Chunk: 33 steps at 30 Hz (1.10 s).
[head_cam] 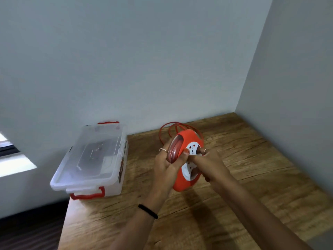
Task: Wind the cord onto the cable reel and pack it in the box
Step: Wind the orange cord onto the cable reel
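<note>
The reel (185, 159) is held upright above the worktop (243, 159) between the two hands. Its rim is gripped by the left hand (166, 168), with the fingers curled round the far side and the thumb laid on the orange housing beside the white socket face. A small knob on that face is pinched by the right hand (210, 163), whose fingers are curled together round it. Loose loops of red cord (173, 128) are seen just beyond the hands, rising behind the reel and trailing onto the wood near the wall; more cord is seen wound inside the reel's clear edge. Bare wood lies to the right of the hands as far as the side wall, and more lies nearer than the hands. The worktop's left edge runs well to the left of the left hand. There the box (93, 159) stands near that edge, against the back wall, well apart from the reel, with its clear lid on and red handles at both ends. Its contents cannot be told through the lid.
</note>
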Each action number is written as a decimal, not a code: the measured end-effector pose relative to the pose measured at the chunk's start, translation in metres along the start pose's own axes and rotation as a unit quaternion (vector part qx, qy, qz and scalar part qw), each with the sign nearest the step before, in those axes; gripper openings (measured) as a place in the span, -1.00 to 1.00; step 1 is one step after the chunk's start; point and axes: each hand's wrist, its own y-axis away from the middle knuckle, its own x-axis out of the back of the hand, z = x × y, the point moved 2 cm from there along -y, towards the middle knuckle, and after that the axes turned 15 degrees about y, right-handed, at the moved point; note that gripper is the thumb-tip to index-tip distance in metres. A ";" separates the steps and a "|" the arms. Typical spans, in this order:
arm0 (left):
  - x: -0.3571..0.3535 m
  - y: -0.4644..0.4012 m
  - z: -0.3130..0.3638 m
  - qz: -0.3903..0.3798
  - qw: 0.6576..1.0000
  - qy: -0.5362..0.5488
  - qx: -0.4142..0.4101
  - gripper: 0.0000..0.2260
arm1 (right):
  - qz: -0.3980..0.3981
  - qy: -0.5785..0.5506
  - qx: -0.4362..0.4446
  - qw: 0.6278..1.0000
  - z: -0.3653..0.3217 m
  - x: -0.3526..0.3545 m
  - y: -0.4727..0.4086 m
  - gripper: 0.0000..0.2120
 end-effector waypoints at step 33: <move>0.026 -0.006 0.024 -0.008 0.957 0.251 0.145 -0.55 | 0.144 0.642 0.412 0.630 -0.037 0.012 0.035 -0.31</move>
